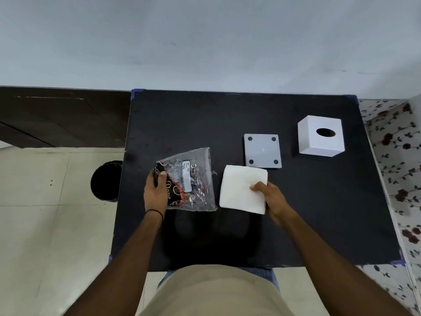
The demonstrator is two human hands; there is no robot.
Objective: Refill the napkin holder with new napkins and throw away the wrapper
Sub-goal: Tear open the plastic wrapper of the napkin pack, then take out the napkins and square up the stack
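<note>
A stack of white napkins [241, 189] lies on the black table [319, 213] near its middle. My right hand [271, 199] pinches the stack at its right edge, thumb on top. Left of it lies the clear plastic wrapper [193, 179] with black and red print and a white label. My left hand [156, 190] grips the wrapper's left end, thumb on top. The white cube napkin holder [319, 142] with an oval hole stands at the back right. Its grey square base plate [262, 150] lies flat beside it, just behind the napkins.
A black round bin [106, 181] stands on the tiled floor, left of the table and partly behind its edge. A flowered cloth surface [396, 160] borders the table on the right. A dark wooden panel [63, 115] is at the back left.
</note>
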